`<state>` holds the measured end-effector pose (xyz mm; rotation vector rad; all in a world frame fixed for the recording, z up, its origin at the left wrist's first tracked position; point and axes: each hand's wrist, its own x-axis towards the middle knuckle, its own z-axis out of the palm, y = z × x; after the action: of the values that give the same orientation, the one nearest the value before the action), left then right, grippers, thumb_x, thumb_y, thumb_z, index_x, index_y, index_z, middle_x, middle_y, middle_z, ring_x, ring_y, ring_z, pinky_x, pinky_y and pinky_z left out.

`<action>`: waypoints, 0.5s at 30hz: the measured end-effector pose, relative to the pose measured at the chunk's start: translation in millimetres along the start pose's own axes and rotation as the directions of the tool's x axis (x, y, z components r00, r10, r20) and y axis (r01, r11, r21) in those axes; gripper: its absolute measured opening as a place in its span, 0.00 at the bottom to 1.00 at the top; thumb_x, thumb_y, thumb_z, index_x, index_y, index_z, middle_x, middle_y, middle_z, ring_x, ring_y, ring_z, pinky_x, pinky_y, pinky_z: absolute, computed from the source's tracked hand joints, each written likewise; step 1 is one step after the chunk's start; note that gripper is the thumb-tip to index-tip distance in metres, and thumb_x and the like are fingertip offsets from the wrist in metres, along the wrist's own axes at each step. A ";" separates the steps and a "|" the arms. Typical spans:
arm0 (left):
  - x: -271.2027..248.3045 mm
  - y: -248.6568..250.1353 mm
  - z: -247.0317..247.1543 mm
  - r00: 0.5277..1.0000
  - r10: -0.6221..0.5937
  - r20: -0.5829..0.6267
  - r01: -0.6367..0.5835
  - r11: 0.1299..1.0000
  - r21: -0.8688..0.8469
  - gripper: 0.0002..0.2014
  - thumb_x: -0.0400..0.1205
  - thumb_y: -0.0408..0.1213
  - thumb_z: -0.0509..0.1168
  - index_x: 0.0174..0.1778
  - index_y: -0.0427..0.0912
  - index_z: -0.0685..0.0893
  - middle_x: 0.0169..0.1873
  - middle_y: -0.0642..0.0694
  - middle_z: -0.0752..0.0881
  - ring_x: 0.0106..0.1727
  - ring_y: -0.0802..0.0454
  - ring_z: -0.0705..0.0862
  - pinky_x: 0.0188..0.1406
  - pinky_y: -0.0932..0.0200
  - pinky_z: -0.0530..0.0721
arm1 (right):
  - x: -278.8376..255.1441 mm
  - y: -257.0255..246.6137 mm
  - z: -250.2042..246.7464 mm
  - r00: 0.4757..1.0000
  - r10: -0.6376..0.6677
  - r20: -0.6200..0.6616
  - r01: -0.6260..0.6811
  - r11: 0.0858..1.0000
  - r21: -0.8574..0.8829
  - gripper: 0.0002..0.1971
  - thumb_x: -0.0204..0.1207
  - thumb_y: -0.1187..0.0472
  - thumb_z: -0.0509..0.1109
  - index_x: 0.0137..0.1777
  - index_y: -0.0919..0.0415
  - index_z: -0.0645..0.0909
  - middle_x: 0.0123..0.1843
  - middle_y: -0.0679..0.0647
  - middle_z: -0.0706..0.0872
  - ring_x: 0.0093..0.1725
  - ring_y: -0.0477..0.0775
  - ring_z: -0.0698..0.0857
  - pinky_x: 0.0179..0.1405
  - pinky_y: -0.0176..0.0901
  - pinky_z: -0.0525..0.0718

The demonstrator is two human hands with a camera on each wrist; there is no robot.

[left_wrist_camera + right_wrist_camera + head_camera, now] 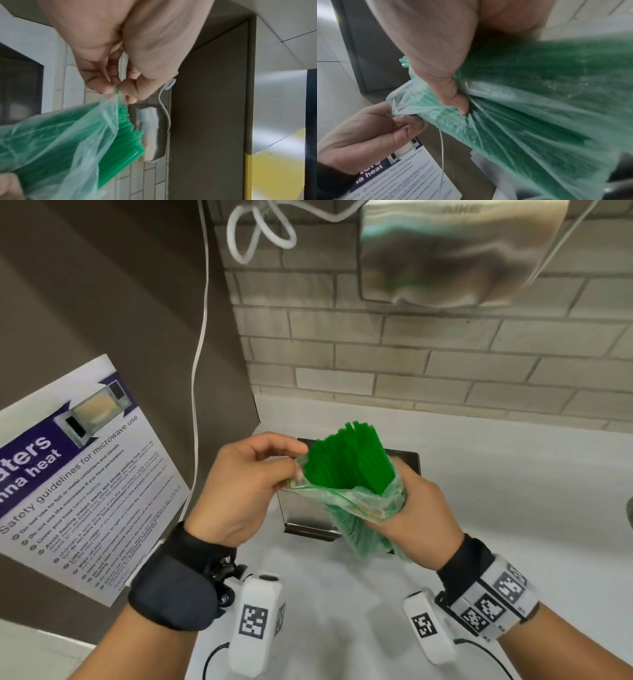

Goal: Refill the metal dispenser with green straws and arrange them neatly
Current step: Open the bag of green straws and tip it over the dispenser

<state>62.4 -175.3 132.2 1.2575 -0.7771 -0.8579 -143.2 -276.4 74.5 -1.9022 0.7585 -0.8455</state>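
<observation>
Bag of straws held over the dispenser

Your right hand (404,508) grips the bag (356,508) around the green straws (352,460); your left hand (246,484) pinches its rim above the metal dispenser (301,508).

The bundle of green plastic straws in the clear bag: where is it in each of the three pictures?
Head view: centre, green straws sticking up out of the bag, between both hands.
Left wrist view: lower left, ends pointing right.
Right wrist view: right half, wrapped in plastic.
Shared landmark: thin white cable.
</observation>
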 end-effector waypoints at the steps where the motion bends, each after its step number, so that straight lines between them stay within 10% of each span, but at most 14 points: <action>1: 0.1 0.8 -1.7 1.000 0.012 -0.003 -0.012 0.999 0.038 0.12 0.65 0.22 0.68 0.36 0.41 0.92 0.32 0.43 0.88 0.33 0.49 0.82 0.41 0.55 0.80 | 1.1 0.0 2.0 1.000 0.004 -0.002 -0.004 1.000 0.026 0.31 0.63 0.54 0.87 0.67 0.48 0.81 0.54 0.37 0.91 0.52 0.35 0.89 0.52 0.33 0.88; 5: 1.2 -14.1 -6.4 0.997 0.054 -0.053 -0.045 0.985 0.165 0.14 0.70 0.20 0.67 0.32 0.45 0.89 0.35 0.46 0.86 0.35 0.51 0.80 0.40 0.56 0.77 | 2.6 6.6 2.6 0.998 0.035 0.046 -0.046 0.963 0.265 0.34 0.64 0.69 0.86 0.70 0.59 0.81 0.61 0.48 0.91 0.60 0.47 0.90 0.58 0.38 0.87; 12: 9.9 -35.9 -9.0 0.971 -0.223 0.085 0.238 0.882 -0.408 0.17 0.79 0.13 0.56 0.39 0.40 0.80 0.34 0.44 0.80 0.33 0.52 0.79 0.32 0.62 0.78 | 1.2 13.4 -4.3 0.987 0.031 0.157 -0.087 0.928 0.361 0.36 0.63 0.79 0.83 0.72 0.64 0.78 0.64 0.52 0.90 0.64 0.51 0.89 0.62 0.40 0.85; 15: 8.0 -45.6 -1.0 0.980 -0.170 0.100 0.185 0.969 -0.164 0.12 0.73 0.16 0.64 0.42 0.36 0.87 0.39 0.35 0.84 0.39 0.43 0.80 0.37 0.51 0.81 | 7.5 5.5 -4.7 0.996 0.033 0.088 -0.066 0.909 0.412 0.33 0.62 0.84 0.80 0.69 0.69 0.79 0.60 0.55 0.91 0.59 0.51 0.91 0.56 0.36 0.87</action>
<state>61.8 -186.3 87.2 1.1540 -0.6485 -1.1066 -143.6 -286.7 73.2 -1.5196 0.5250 -0.8201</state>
